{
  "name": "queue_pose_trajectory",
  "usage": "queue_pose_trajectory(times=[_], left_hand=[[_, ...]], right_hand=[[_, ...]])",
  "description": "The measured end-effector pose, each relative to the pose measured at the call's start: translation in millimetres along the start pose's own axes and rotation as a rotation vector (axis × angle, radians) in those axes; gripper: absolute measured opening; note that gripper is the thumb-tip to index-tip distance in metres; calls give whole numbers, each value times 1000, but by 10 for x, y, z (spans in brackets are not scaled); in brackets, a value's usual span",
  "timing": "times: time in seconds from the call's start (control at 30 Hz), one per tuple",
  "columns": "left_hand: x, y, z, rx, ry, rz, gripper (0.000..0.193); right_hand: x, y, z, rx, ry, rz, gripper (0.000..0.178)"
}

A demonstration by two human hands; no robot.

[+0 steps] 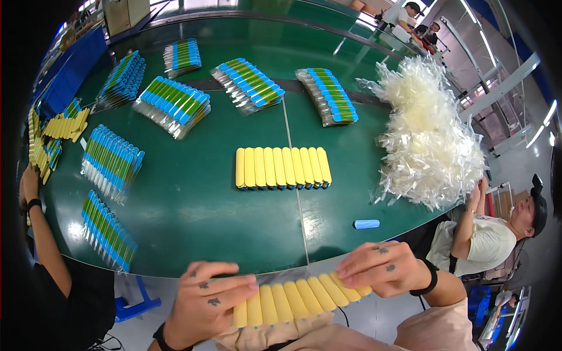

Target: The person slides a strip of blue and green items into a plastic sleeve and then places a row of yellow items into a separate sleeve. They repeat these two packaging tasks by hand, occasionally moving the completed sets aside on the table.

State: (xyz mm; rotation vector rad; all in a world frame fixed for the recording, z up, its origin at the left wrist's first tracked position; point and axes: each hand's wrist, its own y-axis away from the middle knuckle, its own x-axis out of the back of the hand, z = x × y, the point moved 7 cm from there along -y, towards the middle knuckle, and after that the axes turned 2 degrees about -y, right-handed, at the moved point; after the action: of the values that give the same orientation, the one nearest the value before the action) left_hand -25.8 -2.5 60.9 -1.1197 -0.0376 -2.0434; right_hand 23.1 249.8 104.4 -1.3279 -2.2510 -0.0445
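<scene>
My left hand [205,301] and my right hand [386,270] are both closed on the two ends of a fanned row of yellow round-ended strips [295,301], above my lap at the table's near edge. Bits of blue show along the row's lower side. Beyond my hands, a second neat row of yellow strips [284,167] lies on the green table [205,228], with dark and blue ends along its near side. A single small blue piece [367,224] rests to the right of that row, apart from my right hand.
Several stacks of blue and green strips in clear sleeves [175,102] lie across the left and far table. At the right rises a big heap of clear plastic sleeves [430,137], with a person [489,234] beside it. Another person's arm [47,234] reaches yellow strips [64,126] at the left.
</scene>
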Motion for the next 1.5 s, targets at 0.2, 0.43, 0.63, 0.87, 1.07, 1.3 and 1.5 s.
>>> queue_pose_trajectory(times=[0.2, 0.43, 0.63, 0.87, 1.07, 1.3, 1.5], left_hand=[[-121, -211, -45, -223, -388, 77, 23], [-378, -373, -177, -240, -397, -58, 29], [-332, -251, -244, -123, -409, -109, 35], [-10, -76, -486, 58, -197, 124, 34], [-166, -267, -576, 189, 351, 213, 24], [-235, -56, -813, 476, 642, 413, 25], [-193, -28, -772, 445, 577, 400, 27]], right_hand=[[-150, -54, 258, 261, 696, -80, 25], [-214, 119, 539, 197, 850, -86, 24], [192, 205, 551, -4, 719, 31, 37], [364, 466, 753, -144, 963, 242, 25], [12, -323, 471, -46, 788, -30, 21], [-727, -1250, 571, 68, 744, -363, 16], [-737, -1270, 632, 142, 663, -437, 12]])
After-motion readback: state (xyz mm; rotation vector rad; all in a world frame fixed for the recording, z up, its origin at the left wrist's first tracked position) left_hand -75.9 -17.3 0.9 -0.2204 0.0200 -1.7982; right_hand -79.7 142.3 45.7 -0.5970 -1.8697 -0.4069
